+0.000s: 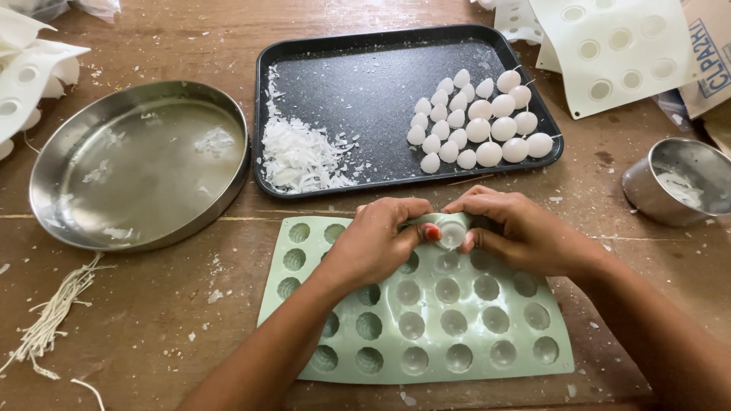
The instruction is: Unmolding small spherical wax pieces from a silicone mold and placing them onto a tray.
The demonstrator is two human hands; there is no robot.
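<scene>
Hands at the near edge of the wooden tabletop (190,304): left hand (373,243) and right hand (518,232) both pinched closed on the far rim of a pale green flexible silicone mould sheet with round cavities (442,320), bending it around one small white wax dome (452,232). Mould judged soft, light, best gripped at its rim; dome likely brittle and slippery. Black rectangular baking tray (365,84) holds white egg-shaped wax pieces (480,122) and wax shavings (301,156). Round steel pan (141,164) at the left edge holds scraps; small steel bowl (678,183) at the right edge holds residue.
</scene>
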